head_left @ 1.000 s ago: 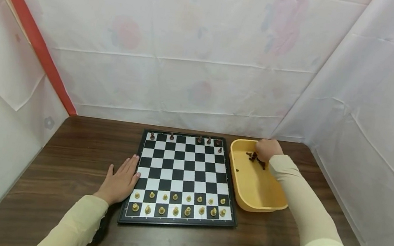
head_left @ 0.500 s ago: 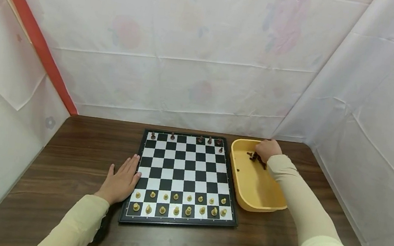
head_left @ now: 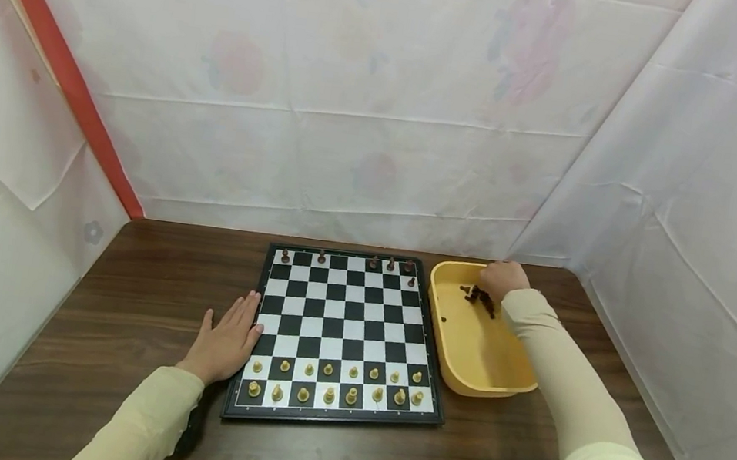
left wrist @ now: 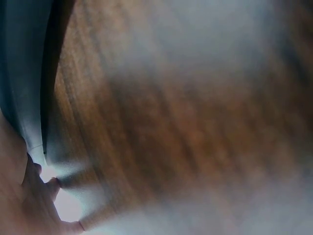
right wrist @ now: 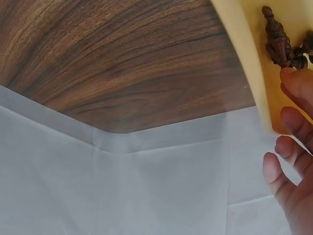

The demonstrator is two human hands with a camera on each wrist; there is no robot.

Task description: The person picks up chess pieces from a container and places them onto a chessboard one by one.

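My left hand (head_left: 225, 335) lies flat and open on the wooden table, its fingertips against the left edge of the chessboard (head_left: 337, 311). The left wrist view is blurred and shows only table wood and a bit of that hand (left wrist: 24, 205). My right hand (head_left: 500, 277) reaches into the far end of the yellow tub (head_left: 488, 354), over a small heap of dark chess pieces (head_left: 477, 296). In the right wrist view its fingers (right wrist: 293, 132) hang loosely curled, and one fingertip touches a dark piece (right wrist: 276, 39) by the tub wall (right wrist: 239, 49). Thumb and grip are hidden.
Two rows of light pieces (head_left: 334, 382) fill the board's near side. Several dark pieces (head_left: 390, 264) stand along its far rows. One loose dark piece (head_left: 443, 319) lies apart in the tub. White sheets wall the table on three sides.
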